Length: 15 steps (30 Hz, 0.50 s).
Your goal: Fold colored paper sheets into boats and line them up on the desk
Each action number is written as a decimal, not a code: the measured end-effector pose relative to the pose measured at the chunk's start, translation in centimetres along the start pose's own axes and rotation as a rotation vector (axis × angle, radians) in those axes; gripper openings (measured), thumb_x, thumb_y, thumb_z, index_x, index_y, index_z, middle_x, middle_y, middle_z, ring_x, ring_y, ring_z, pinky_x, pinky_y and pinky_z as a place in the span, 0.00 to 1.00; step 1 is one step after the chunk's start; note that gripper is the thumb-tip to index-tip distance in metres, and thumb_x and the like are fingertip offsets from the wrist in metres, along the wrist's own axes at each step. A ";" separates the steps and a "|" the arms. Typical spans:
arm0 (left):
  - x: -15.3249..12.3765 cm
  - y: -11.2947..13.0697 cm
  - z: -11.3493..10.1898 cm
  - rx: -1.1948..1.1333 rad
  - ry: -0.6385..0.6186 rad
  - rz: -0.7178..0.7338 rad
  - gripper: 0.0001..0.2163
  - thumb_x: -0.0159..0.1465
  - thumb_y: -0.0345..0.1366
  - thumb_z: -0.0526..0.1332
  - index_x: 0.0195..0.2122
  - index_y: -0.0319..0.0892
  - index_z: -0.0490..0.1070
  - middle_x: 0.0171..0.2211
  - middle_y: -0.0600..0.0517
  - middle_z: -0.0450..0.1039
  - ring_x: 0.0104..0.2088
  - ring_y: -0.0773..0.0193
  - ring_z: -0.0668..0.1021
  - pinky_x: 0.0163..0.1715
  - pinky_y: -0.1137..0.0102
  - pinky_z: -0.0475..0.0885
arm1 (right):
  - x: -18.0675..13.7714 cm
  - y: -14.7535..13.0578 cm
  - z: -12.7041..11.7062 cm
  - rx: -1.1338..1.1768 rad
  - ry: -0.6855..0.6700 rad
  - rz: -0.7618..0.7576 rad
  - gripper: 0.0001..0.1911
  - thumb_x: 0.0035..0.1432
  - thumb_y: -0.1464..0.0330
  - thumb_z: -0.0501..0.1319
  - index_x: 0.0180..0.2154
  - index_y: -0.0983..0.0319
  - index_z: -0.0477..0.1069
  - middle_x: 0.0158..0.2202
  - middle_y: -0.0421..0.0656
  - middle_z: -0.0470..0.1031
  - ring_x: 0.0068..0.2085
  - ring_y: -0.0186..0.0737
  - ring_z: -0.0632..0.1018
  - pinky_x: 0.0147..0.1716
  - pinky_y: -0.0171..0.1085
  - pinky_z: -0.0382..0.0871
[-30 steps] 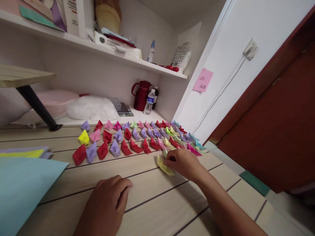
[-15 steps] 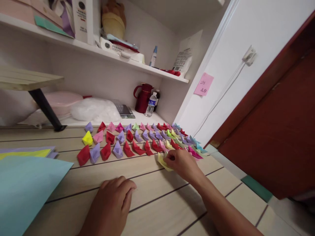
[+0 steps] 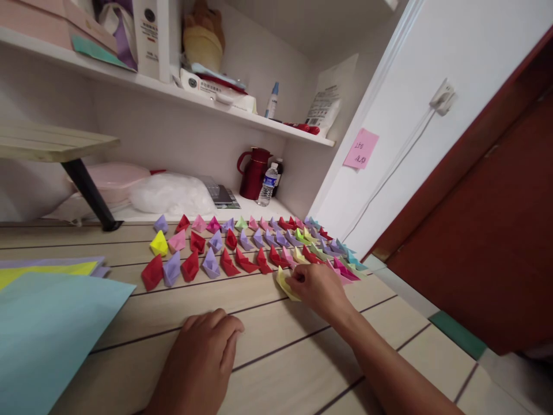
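Observation:
My right hand (image 3: 318, 291) pinches a pale yellow paper boat (image 3: 284, 285) at its right side, low over the table in front of the rows of boats. Part of that boat is hidden behind my fingers. On the wooden table lies my left hand (image 3: 199, 358), its fingers curled and pressed together, with nothing seen in them. Several folded paper boats stand in rows beyond both hands, among them a red boat (image 3: 152, 272), a lavender boat (image 3: 211, 264), a bright yellow boat (image 3: 158, 244) and a magenta boat (image 3: 345, 270).
Sheets of paper, with a light blue sheet (image 3: 56, 323) on top, lie at the left. Behind the boats are a dark red jug (image 3: 254, 176), a water bottle (image 3: 268, 185) and a white plastic bag (image 3: 170, 195). A small raised shelf (image 3: 56, 144) with a black leg stands at back left.
The view has shifted slightly, so the scene sits a little further right. My right hand keeps the pale yellow boat by the front row; my left hand stays on the table.

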State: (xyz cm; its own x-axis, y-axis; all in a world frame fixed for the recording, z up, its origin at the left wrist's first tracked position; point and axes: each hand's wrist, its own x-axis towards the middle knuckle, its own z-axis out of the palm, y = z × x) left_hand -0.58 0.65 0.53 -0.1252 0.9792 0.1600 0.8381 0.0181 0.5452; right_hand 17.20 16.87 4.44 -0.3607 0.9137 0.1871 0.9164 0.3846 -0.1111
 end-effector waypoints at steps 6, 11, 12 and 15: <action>-0.1 -0.1 0.0 0.014 -0.004 0.016 0.14 0.66 0.30 0.49 0.37 0.48 0.74 0.37 0.53 0.76 0.41 0.58 0.76 0.45 0.59 0.65 | 0.0 0.1 -0.1 -0.010 -0.017 -0.003 0.11 0.57 0.63 0.61 0.25 0.59 0.77 0.23 0.42 0.75 0.25 0.36 0.70 0.23 0.35 0.48; 0.1 0.0 0.0 0.006 -0.009 0.011 0.13 0.67 0.30 0.50 0.38 0.48 0.74 0.38 0.53 0.76 0.42 0.58 0.76 0.46 0.58 0.65 | 0.0 0.1 -0.5 -0.014 -0.028 -0.003 0.16 0.59 0.60 0.59 0.24 0.59 0.77 0.23 0.42 0.75 0.25 0.36 0.70 0.22 0.35 0.46; 0.1 0.0 0.0 0.005 -0.015 0.007 0.13 0.67 0.30 0.50 0.38 0.48 0.75 0.38 0.53 0.76 0.42 0.58 0.76 0.46 0.58 0.65 | 0.0 0.1 -0.6 -0.013 -0.030 -0.004 0.17 0.60 0.60 0.59 0.24 0.59 0.76 0.23 0.42 0.75 0.25 0.36 0.70 0.22 0.35 0.46; 0.2 0.0 0.0 0.003 -0.012 0.006 0.13 0.66 0.31 0.50 0.38 0.49 0.75 0.37 0.53 0.76 0.42 0.58 0.77 0.46 0.58 0.65 | 0.0 0.4 -1.0 0.004 -0.048 -0.008 0.20 0.64 0.59 0.55 0.24 0.59 0.77 0.23 0.42 0.76 0.25 0.36 0.71 0.22 0.35 0.48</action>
State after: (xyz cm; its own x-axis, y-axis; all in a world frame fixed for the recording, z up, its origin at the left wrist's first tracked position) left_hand -0.61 0.80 0.54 -0.1144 0.9815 0.1533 0.8406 0.0133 0.5416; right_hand 17.79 16.89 5.36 -0.3763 0.9157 0.1414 0.9127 0.3926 -0.1135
